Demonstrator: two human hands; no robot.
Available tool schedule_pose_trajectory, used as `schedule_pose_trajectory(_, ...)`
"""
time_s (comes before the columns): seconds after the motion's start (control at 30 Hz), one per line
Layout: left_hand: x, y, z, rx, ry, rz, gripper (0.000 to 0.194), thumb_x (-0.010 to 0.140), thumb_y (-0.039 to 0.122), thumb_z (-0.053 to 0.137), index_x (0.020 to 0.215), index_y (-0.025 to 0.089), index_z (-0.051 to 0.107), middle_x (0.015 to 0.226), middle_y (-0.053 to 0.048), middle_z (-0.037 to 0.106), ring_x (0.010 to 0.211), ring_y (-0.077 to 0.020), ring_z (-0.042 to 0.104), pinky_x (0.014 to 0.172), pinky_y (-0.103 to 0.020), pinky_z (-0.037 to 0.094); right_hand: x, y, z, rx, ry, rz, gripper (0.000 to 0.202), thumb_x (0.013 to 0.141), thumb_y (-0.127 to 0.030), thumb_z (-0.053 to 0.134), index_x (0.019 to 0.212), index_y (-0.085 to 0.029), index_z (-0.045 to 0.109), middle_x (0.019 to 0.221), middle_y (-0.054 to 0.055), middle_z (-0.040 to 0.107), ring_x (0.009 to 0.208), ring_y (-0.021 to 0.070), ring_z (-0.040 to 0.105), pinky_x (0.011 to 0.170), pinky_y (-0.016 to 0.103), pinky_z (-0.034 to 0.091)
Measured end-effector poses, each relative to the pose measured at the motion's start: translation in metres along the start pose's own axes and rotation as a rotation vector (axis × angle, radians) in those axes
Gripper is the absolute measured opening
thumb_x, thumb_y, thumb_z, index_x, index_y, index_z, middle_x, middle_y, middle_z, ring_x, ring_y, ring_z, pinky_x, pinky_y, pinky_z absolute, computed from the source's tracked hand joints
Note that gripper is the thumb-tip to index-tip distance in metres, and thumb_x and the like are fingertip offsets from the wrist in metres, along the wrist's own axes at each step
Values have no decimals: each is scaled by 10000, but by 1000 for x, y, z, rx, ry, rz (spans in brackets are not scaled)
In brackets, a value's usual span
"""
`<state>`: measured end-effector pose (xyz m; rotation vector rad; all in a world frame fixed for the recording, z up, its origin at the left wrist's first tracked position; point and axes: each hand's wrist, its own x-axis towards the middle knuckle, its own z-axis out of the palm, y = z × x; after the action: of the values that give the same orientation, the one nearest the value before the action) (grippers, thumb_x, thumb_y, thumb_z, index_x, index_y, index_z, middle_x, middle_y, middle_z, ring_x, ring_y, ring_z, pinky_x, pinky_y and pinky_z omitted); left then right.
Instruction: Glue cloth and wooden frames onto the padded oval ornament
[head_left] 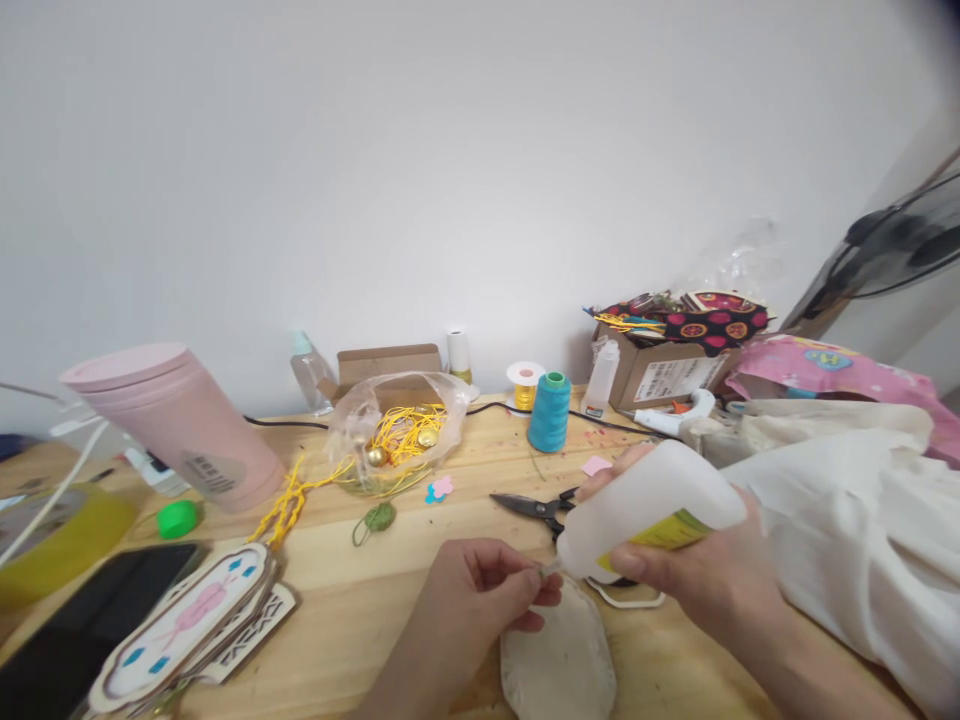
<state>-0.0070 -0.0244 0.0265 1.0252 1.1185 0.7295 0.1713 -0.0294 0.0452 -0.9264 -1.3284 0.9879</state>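
Note:
My right hand (675,570) is wrapped round a white squeeze bottle (649,500) with a yellow-green label, tilted so that its nozzle points down to the left. Fingers and thumb of my left hand (495,590) are pinched together right at the nozzle tip. Whatever lies between them is too small to name; a speck of green shows there. Beneath the hands, a cream fabric piece (559,660) with a rounded outline rests on the wooden table (360,620). Black-handled scissors (525,507) lie just behind the bottle.
To the left are a pink tumbler (180,430), a phone (90,620) and stacked decorated plaques (187,625). Behind stand a plastic bag of yellow cord (409,430), a blue thread cone (550,415) and a cardboard box (660,370). White cloth (840,530) is heaped at right.

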Motion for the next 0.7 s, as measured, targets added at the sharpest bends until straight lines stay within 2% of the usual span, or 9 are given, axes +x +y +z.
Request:
schedule_pose_trajectory(0.1,0,0,0,11,-14,7,150,612,285,658,616,135,660,680,-59,717,676,-168,649,562,-232,483,1,0,-2,-40,34,23,362,502,-242,778,823,-236,611,746,8,667,664,215,620,562,297,528)
schedule_pose_trajectory(0.23,-1,-1,-1,20,-14,4,153,615,284,656,610,131,662,674,-62,716,675,-167,647,567,-234,482,2,1,-7,-79,90,-27,374,504,-265,779,833,-220,608,749,22,667,657,207,617,571,288,525)
schedule_pose_trajectory(0.37,0,-1,-1,16,-16,0,160,612,298,661,602,138,660,662,-57,714,674,-171,649,566,-238,480,1,2,-7,-11,20,-38,324,538,-276,764,822,-223,618,739,23,661,638,204,615,576,296,527)
schedule_pose_trajectory(0.5,0,-1,0,27,-8,-1,174,601,316,670,597,142,659,647,-56,712,673,-180,649,570,-247,480,1,1,-2,24,-4,0,350,497,-243,780,806,-252,616,753,-4,664,690,222,620,568,296,529)
schedule_pose_trajectory(0.6,0,0,0,30,-16,2,177,604,317,667,605,141,661,660,-59,714,686,-183,650,580,-251,483,1,1,-2,-31,10,35,335,505,-222,768,801,-239,611,726,-6,668,641,209,621,534,279,524)
schedule_pose_trajectory(0.7,0,1,0,19,-22,2,190,598,332,669,613,143,665,688,-67,717,705,-191,649,591,-260,484,3,1,-4,-140,78,13,337,505,-223,764,804,-210,608,744,16,676,616,207,622,522,278,522)
